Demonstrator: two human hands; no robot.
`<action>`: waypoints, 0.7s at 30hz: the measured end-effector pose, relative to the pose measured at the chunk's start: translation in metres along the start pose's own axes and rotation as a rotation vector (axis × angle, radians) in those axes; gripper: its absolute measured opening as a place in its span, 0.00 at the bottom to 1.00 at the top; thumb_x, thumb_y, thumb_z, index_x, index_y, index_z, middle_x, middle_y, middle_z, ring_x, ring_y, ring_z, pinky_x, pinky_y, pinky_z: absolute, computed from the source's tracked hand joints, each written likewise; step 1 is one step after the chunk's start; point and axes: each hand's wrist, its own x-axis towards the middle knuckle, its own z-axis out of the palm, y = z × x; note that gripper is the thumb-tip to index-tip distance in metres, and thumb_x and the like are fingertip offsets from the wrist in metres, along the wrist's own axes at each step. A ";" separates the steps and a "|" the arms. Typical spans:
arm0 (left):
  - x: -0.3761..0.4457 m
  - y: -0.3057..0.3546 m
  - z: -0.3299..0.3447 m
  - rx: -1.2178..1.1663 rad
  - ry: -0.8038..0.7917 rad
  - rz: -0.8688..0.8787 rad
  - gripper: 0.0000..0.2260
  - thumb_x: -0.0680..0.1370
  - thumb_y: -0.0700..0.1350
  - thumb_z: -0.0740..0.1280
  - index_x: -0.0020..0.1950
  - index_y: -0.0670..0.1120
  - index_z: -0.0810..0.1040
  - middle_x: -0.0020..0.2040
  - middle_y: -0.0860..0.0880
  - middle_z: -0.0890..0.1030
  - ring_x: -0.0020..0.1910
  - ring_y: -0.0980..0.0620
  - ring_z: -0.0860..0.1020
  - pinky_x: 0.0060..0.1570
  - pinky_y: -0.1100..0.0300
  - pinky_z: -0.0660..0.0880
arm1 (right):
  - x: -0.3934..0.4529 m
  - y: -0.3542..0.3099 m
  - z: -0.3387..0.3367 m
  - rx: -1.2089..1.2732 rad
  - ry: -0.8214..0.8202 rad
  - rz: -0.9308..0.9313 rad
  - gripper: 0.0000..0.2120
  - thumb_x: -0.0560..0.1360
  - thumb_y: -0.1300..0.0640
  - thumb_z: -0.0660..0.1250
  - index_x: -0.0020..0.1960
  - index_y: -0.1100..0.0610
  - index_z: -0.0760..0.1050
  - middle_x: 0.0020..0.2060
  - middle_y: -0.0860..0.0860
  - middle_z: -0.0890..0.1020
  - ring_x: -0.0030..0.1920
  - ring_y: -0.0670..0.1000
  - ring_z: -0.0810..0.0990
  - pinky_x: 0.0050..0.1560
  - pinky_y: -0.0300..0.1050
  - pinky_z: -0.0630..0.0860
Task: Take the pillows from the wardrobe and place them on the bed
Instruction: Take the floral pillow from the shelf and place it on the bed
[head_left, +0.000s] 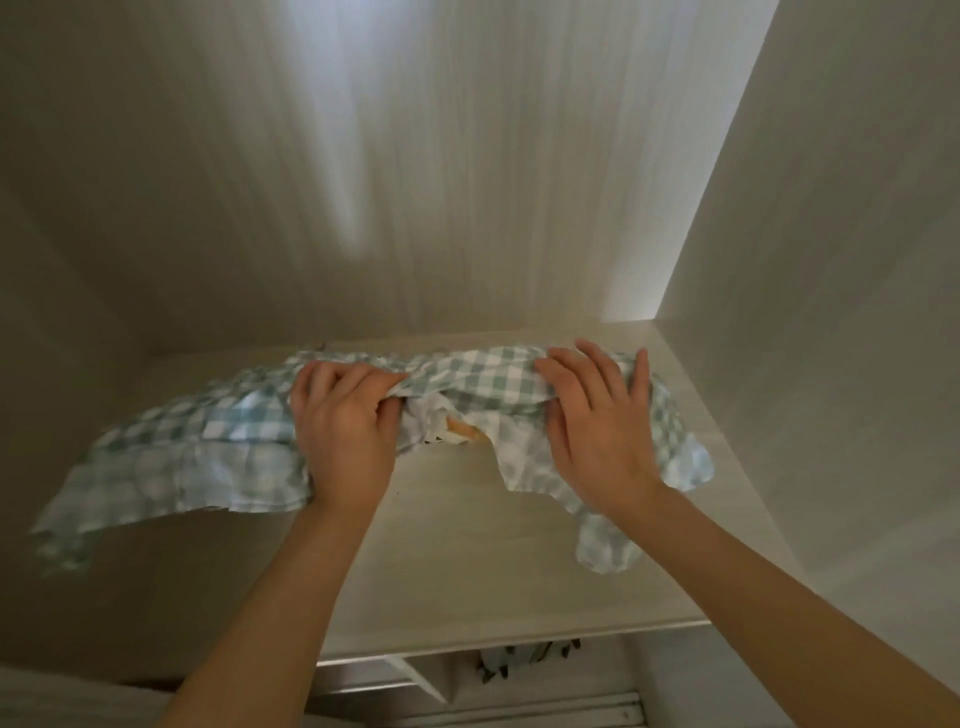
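A flat pillow in a green-and-white checked cover lies across the pale wooden wardrobe shelf. My left hand grips a bunched fold of the cover near its middle, fingers curled into the cloth. My right hand presses on the right part of the pillow, fingers spread over the top edge and thumb underneath. Between my hands the cover gapes and shows a white inner cloth with an orange patch. The cover's loose frill hangs over the shelf at left and right.
The wardrobe's back panel rises behind the shelf, and a side wall closes it on the right. Below the shelf's front edge I see a lower compartment with a dark patterned item. No bed is in view.
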 end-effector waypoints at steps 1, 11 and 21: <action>0.010 0.008 -0.007 -0.006 0.005 0.012 0.04 0.69 0.37 0.72 0.42 0.43 0.84 0.38 0.47 0.83 0.43 0.44 0.73 0.54 0.45 0.70 | 0.005 -0.006 -0.012 0.013 0.018 -0.034 0.18 0.79 0.53 0.53 0.65 0.56 0.72 0.63 0.55 0.77 0.68 0.59 0.70 0.68 0.73 0.54; 0.046 0.052 -0.046 -0.044 -0.148 0.141 0.06 0.76 0.40 0.68 0.47 0.44 0.85 0.38 0.47 0.83 0.37 0.43 0.79 0.40 0.55 0.68 | 0.019 -0.022 -0.080 -0.167 -0.053 -0.041 0.24 0.80 0.41 0.46 0.66 0.51 0.71 0.62 0.51 0.77 0.65 0.56 0.73 0.69 0.68 0.55; 0.024 0.048 -0.033 0.211 -0.270 0.232 0.26 0.80 0.64 0.54 0.61 0.47 0.80 0.53 0.48 0.84 0.52 0.46 0.80 0.70 0.36 0.59 | 0.029 -0.003 -0.054 -0.235 -0.144 0.039 0.22 0.79 0.41 0.49 0.59 0.51 0.74 0.47 0.52 0.82 0.48 0.55 0.78 0.56 0.54 0.68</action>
